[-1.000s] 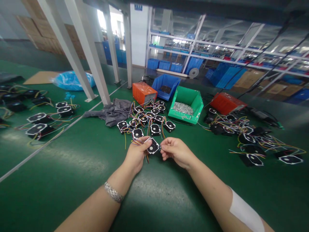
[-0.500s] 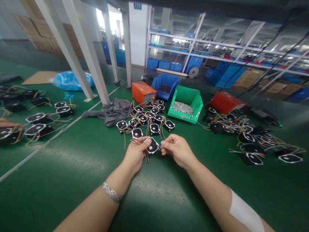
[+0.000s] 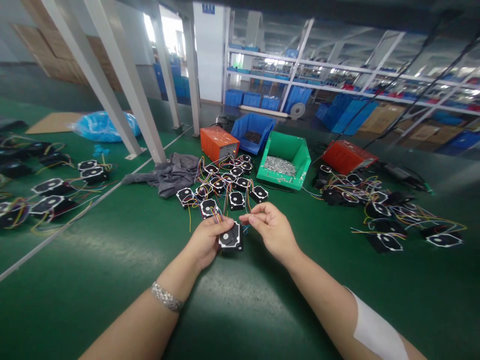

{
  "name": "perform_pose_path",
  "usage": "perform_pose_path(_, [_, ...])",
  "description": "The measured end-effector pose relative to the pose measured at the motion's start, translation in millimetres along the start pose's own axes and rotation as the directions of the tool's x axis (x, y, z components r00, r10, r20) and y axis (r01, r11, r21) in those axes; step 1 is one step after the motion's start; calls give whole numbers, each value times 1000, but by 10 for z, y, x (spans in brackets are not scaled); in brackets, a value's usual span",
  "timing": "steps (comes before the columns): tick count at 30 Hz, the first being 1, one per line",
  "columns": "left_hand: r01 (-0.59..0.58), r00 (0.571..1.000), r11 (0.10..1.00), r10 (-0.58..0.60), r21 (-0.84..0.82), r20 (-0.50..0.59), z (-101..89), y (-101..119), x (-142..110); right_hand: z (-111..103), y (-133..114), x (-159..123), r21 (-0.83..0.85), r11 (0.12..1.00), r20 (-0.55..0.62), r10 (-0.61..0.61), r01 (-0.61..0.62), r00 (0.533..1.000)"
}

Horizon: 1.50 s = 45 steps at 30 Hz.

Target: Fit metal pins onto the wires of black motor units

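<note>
On the bench (image 3: 93, 265), the left hand (image 3: 210, 239) holds a wired part (image 3: 230, 240), with the right hand (image 3: 275, 234) just right of it. Behind them lies a cluster of parts (image 3: 236, 201), a cloth (image 3: 176, 175) to its left. A box (image 3: 217, 144) stands behind the cluster; to its right comes a bin (image 3: 253, 125), then, nearer, a second bin (image 3: 275, 180) with small pieces (image 3: 279, 165) in it. Farther right, another box (image 3: 348, 157) sits behind a second group (image 3: 389, 242) of parts. More parts lie at left, before a bag (image 3: 99, 127).
</note>
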<state>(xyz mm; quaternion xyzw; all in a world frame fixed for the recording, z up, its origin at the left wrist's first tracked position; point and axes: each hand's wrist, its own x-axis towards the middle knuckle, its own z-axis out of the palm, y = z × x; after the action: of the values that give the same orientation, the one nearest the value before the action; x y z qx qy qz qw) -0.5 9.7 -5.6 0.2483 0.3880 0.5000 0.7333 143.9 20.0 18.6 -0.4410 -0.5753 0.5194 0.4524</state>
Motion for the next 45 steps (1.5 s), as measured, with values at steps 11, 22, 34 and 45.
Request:
perform_pose_path(11, [5,1000,1000,-6,25,14,36,-5,-23,24,45,16,-273,961,7,-32,32,999])
perform_pose_path(22, [-67,991,997,61,-45,-120,28,34,11,-76,58,24,-718,600,281,-214,353,936])
perform_pose_path(34, [-40,993,995,30,-92,-114,-20,77,40,-185,280,199,-860,282,440,-12,425,898])
perform_pose_path(45, [11,1000,1000,-11,16,21,-54,60,14,-178,232,137,-824,235,525,-26,515,851])
